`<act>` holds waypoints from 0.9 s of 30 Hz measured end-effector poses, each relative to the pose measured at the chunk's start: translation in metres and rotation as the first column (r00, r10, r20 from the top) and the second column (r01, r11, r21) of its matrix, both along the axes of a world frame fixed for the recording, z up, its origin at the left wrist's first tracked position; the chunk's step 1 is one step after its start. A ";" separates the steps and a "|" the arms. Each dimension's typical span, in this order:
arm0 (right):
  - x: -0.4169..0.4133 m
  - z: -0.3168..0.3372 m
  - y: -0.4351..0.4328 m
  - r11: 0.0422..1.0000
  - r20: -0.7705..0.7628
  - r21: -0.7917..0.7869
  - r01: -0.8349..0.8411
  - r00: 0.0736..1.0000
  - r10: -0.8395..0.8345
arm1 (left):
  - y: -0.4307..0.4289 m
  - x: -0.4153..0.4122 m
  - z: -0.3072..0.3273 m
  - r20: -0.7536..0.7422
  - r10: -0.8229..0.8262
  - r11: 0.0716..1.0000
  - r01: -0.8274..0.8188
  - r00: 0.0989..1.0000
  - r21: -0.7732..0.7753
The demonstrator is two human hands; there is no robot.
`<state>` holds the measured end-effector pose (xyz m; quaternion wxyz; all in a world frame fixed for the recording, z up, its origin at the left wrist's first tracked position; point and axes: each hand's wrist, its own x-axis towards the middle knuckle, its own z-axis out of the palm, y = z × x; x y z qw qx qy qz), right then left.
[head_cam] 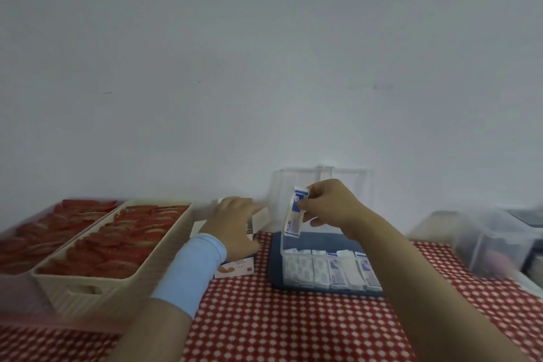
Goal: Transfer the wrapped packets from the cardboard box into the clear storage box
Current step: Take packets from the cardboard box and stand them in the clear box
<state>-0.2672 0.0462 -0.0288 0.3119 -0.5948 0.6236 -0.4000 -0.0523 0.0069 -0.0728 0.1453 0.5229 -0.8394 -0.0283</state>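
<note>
While the packet (294,212) hangs pinched in my right hand (329,205) above the clear box (282,239), I'd call this mid-transfer. A row of packets (329,269) already stands in the near end. Left hand (235,222) rests on the carton (235,267), fingers curled over its open top; can't tell if it grips anything. Next: lower, slot it upright beside the row, release.

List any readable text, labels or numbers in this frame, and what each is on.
None legible.
Held packet in the right hand: blue print, blurred.
Packets in the clear storage box: blue marks, too small.
Cardboard box under the left hand: reddish print, unreadable.
</note>
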 end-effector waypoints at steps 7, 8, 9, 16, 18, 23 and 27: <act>-0.007 -0.021 -0.011 0.991 -0.135 0.032 0.130 0.983 -0.125 | -0.006 -0.007 -0.025 0.112 0.178 0.984 -0.177 0.978 -0.019; -0.008 -0.025 -0.014 0.989 -0.152 0.044 0.138 0.980 -0.130 | -0.006 -0.009 -0.024 0.134 0.213 0.977 -0.210 0.968 -0.036; -0.008 -0.028 -0.016 0.988 -0.166 0.062 0.142 0.978 -0.130 | -0.005 -0.011 -0.022 0.149 0.236 0.972 -0.233 0.960 -0.039; 0.004 -0.047 -0.030 0.941 -0.331 0.298 0.159 0.942 -0.054 | 0.013 -0.041 -0.001 -0.384 0.156 0.986 -0.164 0.910 0.013; 0.011 -0.048 -0.036 0.920 -0.362 0.361 0.151 0.932 -0.011 | 0.014 -0.049 -0.007 -0.377 0.201 0.973 -0.141 0.904 0.182; 0.025 -0.050 -0.043 0.868 -0.421 0.483 0.112 0.899 0.119 | 0.002 -0.050 -0.027 -0.329 0.237 0.919 -0.101 0.914 0.381; 0.033 -0.051 -0.043 0.848 -0.556 0.515 0.122 0.801 0.222 | -0.001 -0.049 -0.030 -0.299 0.202 0.911 -0.067 0.933 0.406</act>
